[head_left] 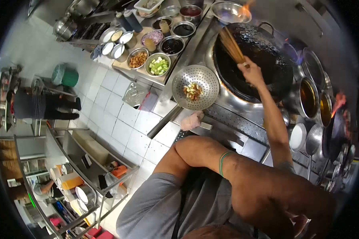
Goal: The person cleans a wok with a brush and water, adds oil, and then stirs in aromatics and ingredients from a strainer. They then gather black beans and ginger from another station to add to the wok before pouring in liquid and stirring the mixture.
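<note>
My right hand (251, 72) grips a bamboo wok brush (231, 44), a bundle of thin strips held over a large dark wok (247, 63). The wok's far inner side looks wet and shiny. My left arm is bent, with a green band at the wrist, and my left hand (287, 199) is raised close to the camera, large in view; its fingers are mostly hidden. Left of the wok rests a perforated strainer (179, 79) with browned and pale cubes (193, 91) inside. A pinkish crumpled cloth (192, 120) lies beside its handle.
Flames (247, 10) rise by a steel pan (225, 12) behind the wok. Pots with dark liquid (308, 97) stand at right. Bowls of chopped green vegetable (158, 65) and brown cubes (138, 59) line the left counter. A person (32, 105) stands across the tiled floor.
</note>
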### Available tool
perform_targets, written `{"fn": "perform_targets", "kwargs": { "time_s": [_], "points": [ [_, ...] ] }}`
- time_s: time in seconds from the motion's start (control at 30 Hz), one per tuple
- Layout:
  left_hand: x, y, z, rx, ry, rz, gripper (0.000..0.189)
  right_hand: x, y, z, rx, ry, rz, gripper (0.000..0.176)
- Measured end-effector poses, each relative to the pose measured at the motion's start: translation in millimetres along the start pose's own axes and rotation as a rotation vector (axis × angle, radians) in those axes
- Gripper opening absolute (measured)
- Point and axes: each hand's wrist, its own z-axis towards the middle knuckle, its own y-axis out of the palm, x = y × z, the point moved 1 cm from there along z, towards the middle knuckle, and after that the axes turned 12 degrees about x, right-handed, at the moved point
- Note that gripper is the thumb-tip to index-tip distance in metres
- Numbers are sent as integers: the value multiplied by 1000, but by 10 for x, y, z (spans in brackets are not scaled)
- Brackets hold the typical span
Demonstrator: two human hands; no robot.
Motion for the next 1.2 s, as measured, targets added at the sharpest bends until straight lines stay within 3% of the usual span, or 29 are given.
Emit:
{"fn": "perform_targets", "kwargs": {
  "time_s": [0.07, 0.1, 0.2, 0.23, 0.3, 0.33, 0.37, 0.4, 0.43, 0.5, 0.57, 0.67, 0.7, 0.8, 0.83, 0.93, 1.1, 1.2],
  "points": [
    [96, 56, -37, 70, -102, -55, 39, -350, -215, 119, -43, 331, -43, 59],
    [95, 125, -99, 140, -142, -60, 39, -186, -120, 279, 84, 334, -98, 56],
    [499, 96, -111, 130, -474, 175, 28, -136, 210, 312, 162, 202, -171, 54],
    [680, 8, -138, 93, -608, 296, 23, -245, 241, 159, 133, 159, -69, 56],
    [951, -259, -277, 29, -523, 472, 24, -464, 57, 33, 38, 178, 38, 56],
    [1157, -417, -326, 37, -719, 769, 21, -606, -121, 29, -44, 314, 76, 53],
    [1253, -626, -523, 144, -805, 1036, 26, -563, -163, 79, 26, 352, -5, 51],
    [1364, -906, -653, 121, -680, 1420, 30, -499, -201, 212, 101, 393, -86, 48],
    [1478, -1162, -822, 74, -626, 1816, 33, 69, 92, 457, 331, 82, -357, 45],
    [1721, -1465, -1069, -88, -519, 2414, 30, -213, 75, 364, 187, 127, -254, 48],
    [1897, -1696, -1357, 14, -576, 2506, 25, -483, 39, 128, 6, 239, 1, 50],
    [1952, -1807, -1361, 56, -653, 2519, 21, -568, -290, 274, 26, 361, -115, 55],
    [1946, -1805, -1372, 42, -693, 2499, 22, 252, 85, 613, 261, 149, -360, 66],
    [1900, -1915, -1332, -92, -783, 2496, 25, 227, 382, 505, 233, -40, -340, 61],
    [1886, -1986, -1390, -62, -792, 2455, 25, -138, 324, 246, 261, 41, -117, 47],
    [1859, -2140, -1522, -52, -730, 2440, 25, -445, -91, 264, 101, 206, -70, 46],
    [1815, -2149, -1583, -9, -648, 2429, 25, -452, 122, 75, 124, 26, -146, 40],
    [1835, -2201, -1549, -4, -648, 2421, 25, -426, -164, 237, 24, 172, -98, 43]
  ]
}}
